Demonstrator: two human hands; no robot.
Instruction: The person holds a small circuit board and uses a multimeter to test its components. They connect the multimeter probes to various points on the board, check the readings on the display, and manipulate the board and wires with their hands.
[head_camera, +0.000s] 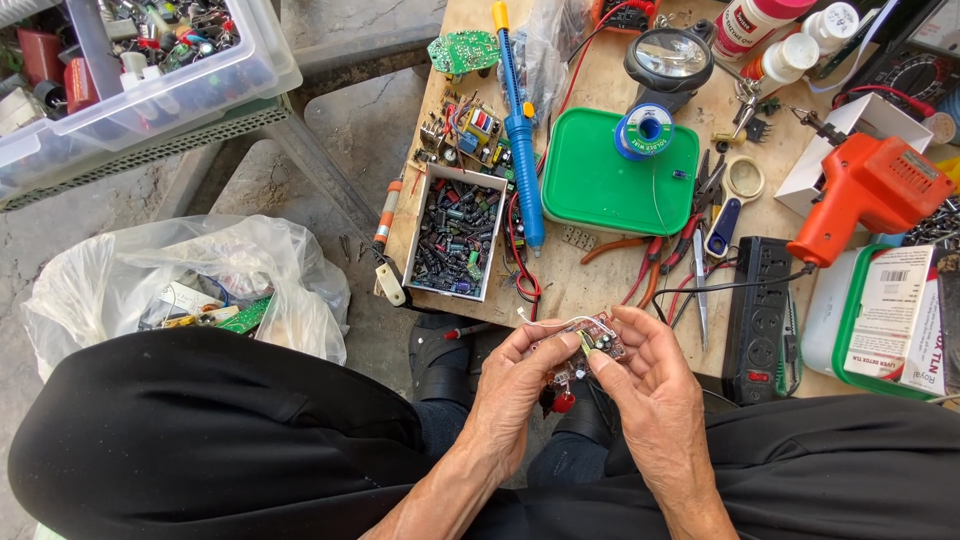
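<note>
A small circuit board (598, 338) with red and white wires is held between both hands above my lap, at the near edge of the wooden workbench (600, 275). My left hand (515, 390) grips its left side with fingers curled under it. My right hand (648, 385) pinches its right side, thumb on top. A small red part (563, 402) hangs below the board on a wire.
On the bench lie a white box of capacitors (456, 233), a blue desoldering pump (521, 130), a green lid (618, 172) with a solder spool (644, 130), pliers (655, 255), an orange soldering gun (865, 190), a black power strip (762, 315). A plastic bag (190, 280) sits left.
</note>
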